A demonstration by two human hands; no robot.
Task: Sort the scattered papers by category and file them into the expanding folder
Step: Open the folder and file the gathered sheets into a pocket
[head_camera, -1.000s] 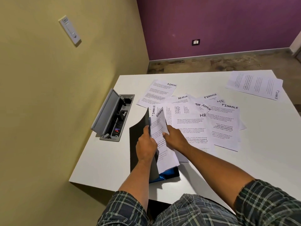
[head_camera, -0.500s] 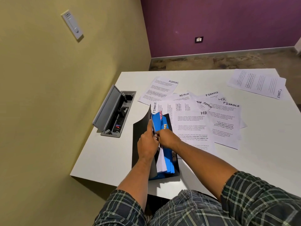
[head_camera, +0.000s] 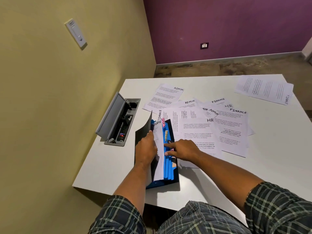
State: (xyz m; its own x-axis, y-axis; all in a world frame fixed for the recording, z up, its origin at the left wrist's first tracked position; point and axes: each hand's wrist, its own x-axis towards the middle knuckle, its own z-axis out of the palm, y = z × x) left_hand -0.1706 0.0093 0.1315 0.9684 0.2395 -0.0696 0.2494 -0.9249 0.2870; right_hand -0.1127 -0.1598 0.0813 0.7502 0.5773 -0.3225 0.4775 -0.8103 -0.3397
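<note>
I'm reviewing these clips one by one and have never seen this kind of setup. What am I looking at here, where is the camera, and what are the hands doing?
There is no machine: a person films from a wide-angle camera worn on the head, looking down at their own arms. On the white table stands an open expanding folder with blue dividers and coloured tabs. The left hand holds back the black cover and rests against a sheet marked SPORTS that stands in a front pocket. The right hand lies over the dividers with its fingers stretched towards that sheet. Beyond lie loose papers headed ADMIN, HR and FINANCE, with a separate FINANCE pile at the far right corner. At the left, a grey socket box sits open in the tabletop.
</note>
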